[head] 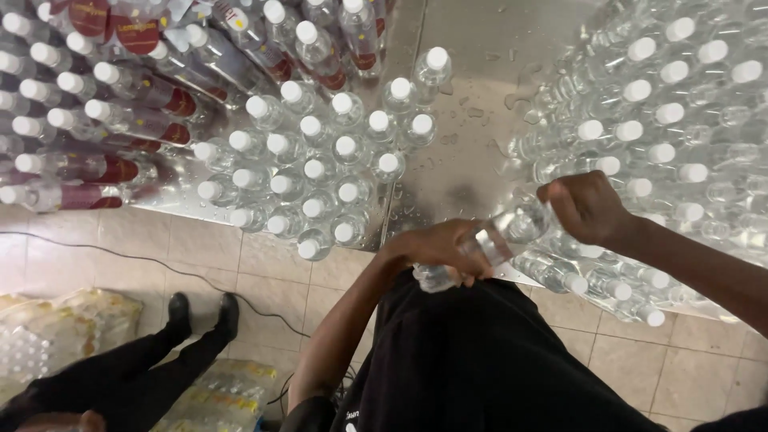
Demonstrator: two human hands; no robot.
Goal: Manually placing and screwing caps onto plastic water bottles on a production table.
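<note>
Both my hands hold one clear plastic water bottle (pixel 512 232) lying tilted over the near edge of a steel table (pixel 472 96). My left hand (pixel 436 248) grips the bottle's lower end close to my body. My right hand (pixel 588 204) closes around its upper part. A band of clear film sits around the bottle's middle. Just right of my hands, a heap of unlabelled white-capped bottles (pixel 664 136) lies on its side.
A cluster of upright white-capped bottles (pixel 320 168) stands mid-table. Labelled bottles with dark red bands (pixel 104 120) lie stacked at the left. Another person's black-clad legs and shoes (pixel 160 344) are on the tiled floor, beside wrapped bottle packs (pixel 48 328) and a thin cable.
</note>
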